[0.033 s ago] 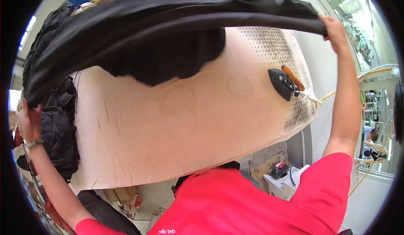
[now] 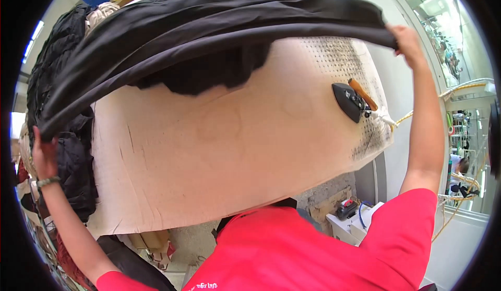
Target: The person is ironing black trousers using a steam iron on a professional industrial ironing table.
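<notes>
Head view: the person in the red shirt (image 2: 323,249) stands at the near edge of a wide padded desk (image 2: 219,150) covered in pale, scorched cloth, and holds a large black garment (image 2: 209,25) stretched in the air above its far half. The left hand (image 2: 44,158) is clenched on one end of the fabric low at the left edge of the desk, beside a heap of dark clothes (image 2: 73,171). The right hand (image 2: 407,43) is raised high at the far right, closed on the other end of the fabric.

The garment's long axis runs left to right between the two grips, arching upward in the middle, with a loose fold sagging down toward the desk surface just left of centre. It hangs clear of the desk over most of its span; whether the sagging fold touches the cloth I cannot tell. Both hands are equally at the ends; the left one sits nearer the desk, the right one well above it.

A black iron with an orange-brown handle (image 2: 352,100) rests on the desk's right part, below the right hand and apart from the garment.

Against the earlier frame nothing differs: hands, fabric and iron sit in the same places.
</notes>
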Demonstrator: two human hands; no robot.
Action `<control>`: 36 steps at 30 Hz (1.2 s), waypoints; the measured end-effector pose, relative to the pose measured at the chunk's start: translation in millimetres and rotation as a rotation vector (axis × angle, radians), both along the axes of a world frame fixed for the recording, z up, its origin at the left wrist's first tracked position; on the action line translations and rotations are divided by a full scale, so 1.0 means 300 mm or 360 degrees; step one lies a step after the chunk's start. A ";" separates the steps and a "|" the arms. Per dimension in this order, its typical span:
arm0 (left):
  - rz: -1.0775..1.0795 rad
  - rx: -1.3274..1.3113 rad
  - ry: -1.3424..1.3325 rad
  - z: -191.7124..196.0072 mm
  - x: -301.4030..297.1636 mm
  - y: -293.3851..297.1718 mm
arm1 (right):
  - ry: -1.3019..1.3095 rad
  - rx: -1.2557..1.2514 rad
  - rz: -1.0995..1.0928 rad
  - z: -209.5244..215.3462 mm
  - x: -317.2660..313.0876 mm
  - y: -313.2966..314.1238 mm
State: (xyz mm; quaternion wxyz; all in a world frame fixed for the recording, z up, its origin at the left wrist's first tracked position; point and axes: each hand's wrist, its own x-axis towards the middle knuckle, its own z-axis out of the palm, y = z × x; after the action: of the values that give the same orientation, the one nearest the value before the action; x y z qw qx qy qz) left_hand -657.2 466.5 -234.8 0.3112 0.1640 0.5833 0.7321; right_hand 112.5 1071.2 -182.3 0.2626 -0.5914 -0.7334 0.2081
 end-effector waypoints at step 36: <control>0.0801 -0.0441 -0.0777 -0.975 0.842 -0.558 | 0.0292 -0.1493 -0.0025 -0.923 0.342 -0.740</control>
State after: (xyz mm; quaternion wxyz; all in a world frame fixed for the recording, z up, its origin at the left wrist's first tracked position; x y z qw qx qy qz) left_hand -404.6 299.0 -527.3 0.2707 -0.2074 0.6076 0.7173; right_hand 215.1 849.2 -459.3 0.0325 -0.6307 -0.5297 0.5662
